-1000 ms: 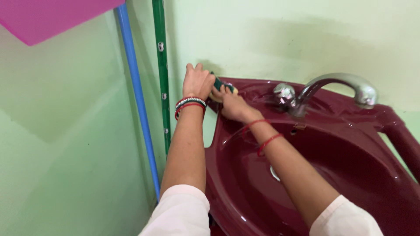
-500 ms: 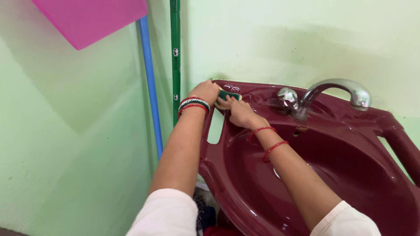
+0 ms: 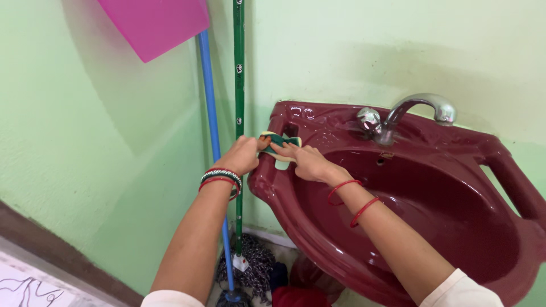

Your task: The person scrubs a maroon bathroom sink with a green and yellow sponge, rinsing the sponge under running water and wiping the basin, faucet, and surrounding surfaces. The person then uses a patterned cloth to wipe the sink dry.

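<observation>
Scrub sponge [image 3: 279, 142] slid from the back corner forward along the maroon sink's left rim [image 3: 267, 182], right hand [image 3: 307, 161] pressing it flat, left hand [image 3: 242, 154] clenched on the rim edge beside it, mop poles [image 3: 239, 113] behind.

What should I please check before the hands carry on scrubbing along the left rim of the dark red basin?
1. Green and yellow scrubbing sponge lies flat on the rim: ok.
2. Right hand presses on the sponge: ok.
3. Left hand steadies the outer rim beside the sponge: ok.
4. Dark red glossy wash basin bowl holds no loose items: ok.
5. Chrome curved tap running or shut: cannot tell.
6. Green mop pole and blue mop pole lean against the wall close to the left hand, so may be knocked: not ok.
</observation>
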